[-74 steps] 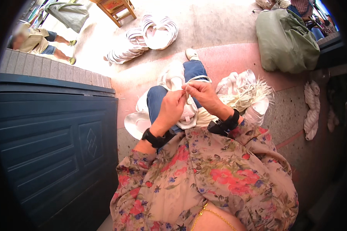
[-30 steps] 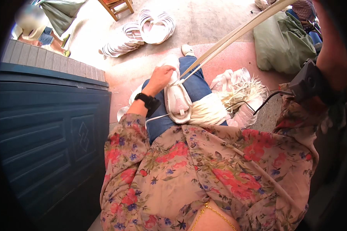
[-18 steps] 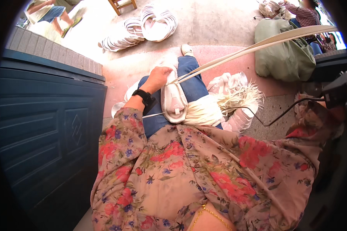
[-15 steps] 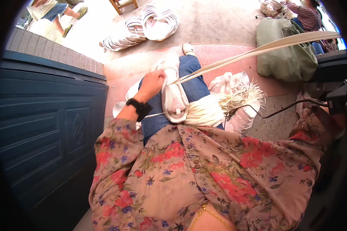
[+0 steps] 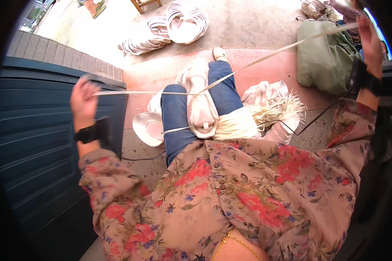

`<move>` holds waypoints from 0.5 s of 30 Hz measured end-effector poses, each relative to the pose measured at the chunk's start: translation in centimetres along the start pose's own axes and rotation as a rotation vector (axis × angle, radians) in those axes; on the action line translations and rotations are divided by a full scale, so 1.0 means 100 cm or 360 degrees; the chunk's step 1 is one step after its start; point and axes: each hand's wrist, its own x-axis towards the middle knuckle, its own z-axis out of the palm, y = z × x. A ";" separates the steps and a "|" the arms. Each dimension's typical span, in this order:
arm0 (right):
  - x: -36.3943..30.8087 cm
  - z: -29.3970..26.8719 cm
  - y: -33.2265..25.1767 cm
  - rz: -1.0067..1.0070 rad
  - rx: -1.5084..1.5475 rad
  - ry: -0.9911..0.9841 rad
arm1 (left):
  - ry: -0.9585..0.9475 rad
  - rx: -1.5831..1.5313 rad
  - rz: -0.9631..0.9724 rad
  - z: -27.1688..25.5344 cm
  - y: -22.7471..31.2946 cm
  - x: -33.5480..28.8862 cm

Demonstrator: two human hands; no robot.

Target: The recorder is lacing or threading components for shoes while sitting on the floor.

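A pale pink and white sneaker (image 5: pixel 201 111) lies between my thighs, toe pointing away from me. A long flat cream shoelace (image 5: pixel 265 56) runs from its eyelets to both sides, pulled taut. My left hand (image 5: pixel 83 98), closed and slightly blurred, grips one end out at the left, in front of the blue door. Raised at the far upper right, my right hand (image 5: pixel 370 43) is closed on the other end. A thick bundle of cream laces (image 5: pixel 236 125) rests across my right thigh, its loose ends spreading to the right. A thin strand crosses my left thigh beside the shoe.
More pale shoes stand left (image 5: pixel 148 128) and right (image 5: pixel 265 92) of my legs. Two rows of shoes (image 5: pixel 187 24) lie on the floor ahead. A green sack (image 5: pixel 324 58) stands at the right, another person behind it. The blue panelled door (image 5: pixel 43 130) is close on my left.
My left hand has moved from the sneaker out to the left, drawing one lace end with it. My right hand has come into view. The lace strands, earlier both running right, now spread apart.
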 end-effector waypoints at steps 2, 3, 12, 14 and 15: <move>-0.003 -0.060 0.057 0.0031 -0.0006 0.0521 | 0.0536 -0.0219 0.0000 -0.080 0.047 -0.026; -0.014 -0.075 0.084 0.0061 -0.0132 0.0534 | 0.0787 -0.0146 0.0031 -0.109 0.062 -0.038; -0.300 0.091 0.234 0.0488 -0.0811 -0.1648 | 0.0379 0.0421 -0.0612 -0.022 -0.107 -0.007; -0.330 0.114 0.243 0.0534 -0.0851 -0.1777 | 0.0129 0.0539 -0.0735 0.024 -0.159 -0.014; -0.337 0.121 0.247 0.0555 -0.0908 -0.1755 | 0.0006 0.0705 -0.0798 0.041 -0.179 -0.016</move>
